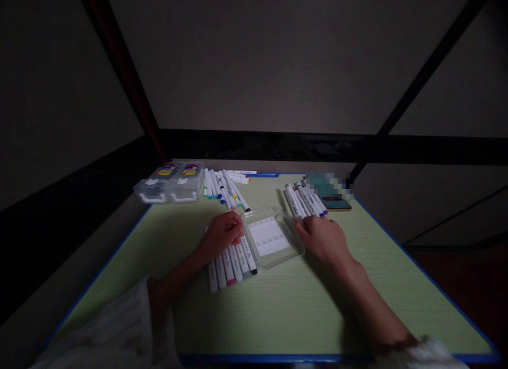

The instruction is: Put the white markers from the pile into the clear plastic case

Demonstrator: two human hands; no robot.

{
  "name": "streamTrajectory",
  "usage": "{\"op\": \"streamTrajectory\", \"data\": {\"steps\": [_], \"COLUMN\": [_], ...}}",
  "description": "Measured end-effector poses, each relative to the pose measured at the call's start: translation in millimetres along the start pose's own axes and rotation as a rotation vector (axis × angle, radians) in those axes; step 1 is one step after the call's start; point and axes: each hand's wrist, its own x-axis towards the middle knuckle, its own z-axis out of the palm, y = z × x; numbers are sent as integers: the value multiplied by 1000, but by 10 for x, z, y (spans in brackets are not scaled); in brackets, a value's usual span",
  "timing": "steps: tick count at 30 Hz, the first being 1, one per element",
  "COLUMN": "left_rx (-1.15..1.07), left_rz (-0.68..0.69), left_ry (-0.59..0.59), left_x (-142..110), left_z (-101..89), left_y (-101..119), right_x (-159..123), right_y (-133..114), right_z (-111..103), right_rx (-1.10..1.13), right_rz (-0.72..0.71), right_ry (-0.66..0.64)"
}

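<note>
My left hand (224,232) is over the upper part of a row of white markers (227,267) with its fingers curled in; whether anything is inside them is hidden. The row lies side by side in one half of an opened clear plastic case. Beside it, the other half, a transparent lid (291,252), lies flat with a white printed card (270,236) on it. On the right, my right hand (323,239) is closed at the near end of a group of white markers (304,202); thumb and fingers appear to pinch one marker, though the grip is partly hidden.
Two clear carrying cases (184,189) with handles stand at the back left. A loose pile of capped markers (224,186) lies beside them. A phone (336,203) is at the right, beside a pixelated patch. The pale green table (293,316) has a blue edge.
</note>
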Motion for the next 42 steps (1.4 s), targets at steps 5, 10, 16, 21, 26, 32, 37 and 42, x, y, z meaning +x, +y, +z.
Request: {"op": "streamTrajectory", "data": {"steps": [5,10,16,21,26,32,37,42], "left_rx": [18,29,49,49,53,75,77,91], "left_rz": [12,18,34,25,20,26,31,37], "left_ry": [-2,-2,-6,-9,-7,-6,-9,-9], "left_x": [1,-1,-6,-7,-7,-8,-6,-5], "left_z": [-5,-5,-3,2,4,1,-4,-1], "left_y": [0,11,21,20,9,6,-6,-1], "right_x": [30,41,49,60,61,62,56,58], "right_y": [58,76,94,98,104,127,130,142], "right_z": [37,41,42,54,56,85,91,99], "right_rx": [-7,-16,-17,-21,-15,-12,-3,-7], "right_rz": [39,55,70,81,86,93,101,94], "right_ry": [-10,-31,-56,-93,-109,-124,-144,-147]}}
